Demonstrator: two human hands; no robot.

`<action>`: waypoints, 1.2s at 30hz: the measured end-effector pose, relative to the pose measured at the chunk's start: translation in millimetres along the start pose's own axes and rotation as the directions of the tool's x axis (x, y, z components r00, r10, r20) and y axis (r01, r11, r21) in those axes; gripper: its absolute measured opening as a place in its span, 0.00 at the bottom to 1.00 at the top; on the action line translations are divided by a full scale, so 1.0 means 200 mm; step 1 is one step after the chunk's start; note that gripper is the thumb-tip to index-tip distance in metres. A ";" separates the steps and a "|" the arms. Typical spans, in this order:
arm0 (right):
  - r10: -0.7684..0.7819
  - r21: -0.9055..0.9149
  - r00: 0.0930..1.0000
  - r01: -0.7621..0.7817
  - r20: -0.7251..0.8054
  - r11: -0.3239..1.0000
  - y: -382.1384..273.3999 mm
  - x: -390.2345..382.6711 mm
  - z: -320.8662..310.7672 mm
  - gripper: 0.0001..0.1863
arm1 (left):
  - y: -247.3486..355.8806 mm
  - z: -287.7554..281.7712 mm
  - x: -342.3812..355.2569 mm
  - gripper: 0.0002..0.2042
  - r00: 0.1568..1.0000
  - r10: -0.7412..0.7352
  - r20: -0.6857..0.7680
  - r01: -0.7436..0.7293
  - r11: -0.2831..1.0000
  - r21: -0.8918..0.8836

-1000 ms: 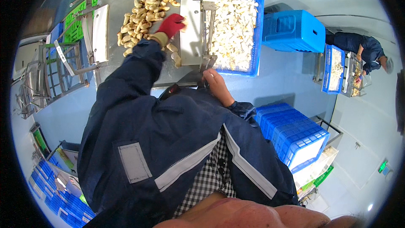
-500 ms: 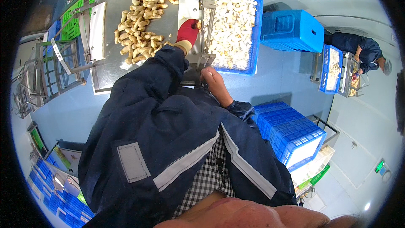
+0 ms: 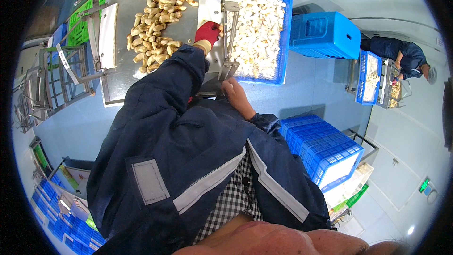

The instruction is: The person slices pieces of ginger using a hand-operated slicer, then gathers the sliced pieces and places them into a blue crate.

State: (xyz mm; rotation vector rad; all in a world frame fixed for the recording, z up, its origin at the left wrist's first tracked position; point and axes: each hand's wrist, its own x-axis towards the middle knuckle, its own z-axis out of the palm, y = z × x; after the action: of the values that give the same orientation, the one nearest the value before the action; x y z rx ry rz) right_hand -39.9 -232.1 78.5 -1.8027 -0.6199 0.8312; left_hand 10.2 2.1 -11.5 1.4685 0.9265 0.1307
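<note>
My left hand [image 3: 207,33], in a red glove, pinches a mushroom [image 3: 220,29] beside the metal bar of a hinged cutter [image 3: 230,42]. A white board [image 3: 209,9] lies under the cutter's far end. My bare right hand [image 3: 235,95] is closed at the cutter's near end, apparently around its handle, which the fingers mostly hide. Left of the gloved hand, a heap of whole brown-and-cream mushrooms [image 3: 154,28] lies on the steel table [image 3: 120,85]. On the cutter's right, pale cut mushroom pieces [image 3: 257,30] fill a blue crate [image 3: 283,61].
A blue plastic bin [image 3: 323,34] stands beyond the crate, and stacked blue crates [image 3: 321,146] stand to my right. Farther right, another person [image 3: 398,52] bends over a similar station with a blue tray [image 3: 368,78]. Metal frames [image 3: 63,71] are at the left.
My right hand has shifted slightly left, and my gloved left hand slightly left too. The left hand still holds a mushroom at the cutter. The whole view has shifted a little.
</note>
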 end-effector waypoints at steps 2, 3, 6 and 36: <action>0.075 0.024 0.997 -0.075 0.007 0.997 0.02 0.01 -0.03 0.16 | 0.07 0.04 -0.02 0.08 0.998 -0.058 0.022 0.060 0.994 -0.094; 0.072 0.037 0.997 -0.074 0.032 0.997 -0.09 0.01 0.00 0.16 | -0.01 -0.03 0.00 0.08 0.998 -0.069 -0.003 0.069 0.994 -0.086; 0.161 0.200 0.987 -0.159 0.003 0.967 -0.40 0.02 -0.02 0.17 | -0.13 -0.10 0.04 0.08 0.996 0.068 -0.063 -0.062 0.994 0.093; 0.100 0.026 0.995 -0.100 -0.009 0.995 -0.01 0.00 0.06 0.18 | -0.08 -0.01 0.08 0.10 1.000 -0.003 -0.028 -0.002 0.982 -0.191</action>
State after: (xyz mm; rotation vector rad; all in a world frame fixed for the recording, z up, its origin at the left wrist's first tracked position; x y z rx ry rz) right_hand -48.1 -224.4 76.8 -1.8252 -0.5134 0.8928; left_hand 11.4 10.9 -32.1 1.2915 0.9115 0.2344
